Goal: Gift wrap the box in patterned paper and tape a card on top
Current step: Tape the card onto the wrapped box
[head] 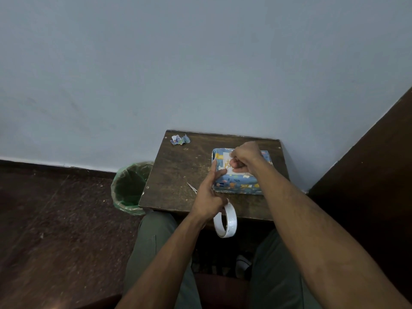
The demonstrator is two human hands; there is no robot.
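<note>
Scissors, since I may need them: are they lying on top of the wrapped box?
No, the scissors lie on the table.

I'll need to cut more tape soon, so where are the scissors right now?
In the head view, the scissors lie on the table, left of the wrapped box, mostly hidden behind the left hand.

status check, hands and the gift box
Left hand holds tape roll, finger on box. Right hand presses card. Scissors beside box, clear.

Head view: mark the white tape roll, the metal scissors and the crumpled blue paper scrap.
white tape roll [227, 221], head view, on its outer band.
metal scissors [192, 188], head view, on the blades.
crumpled blue paper scrap [179, 139], head view, on its middle.
</note>
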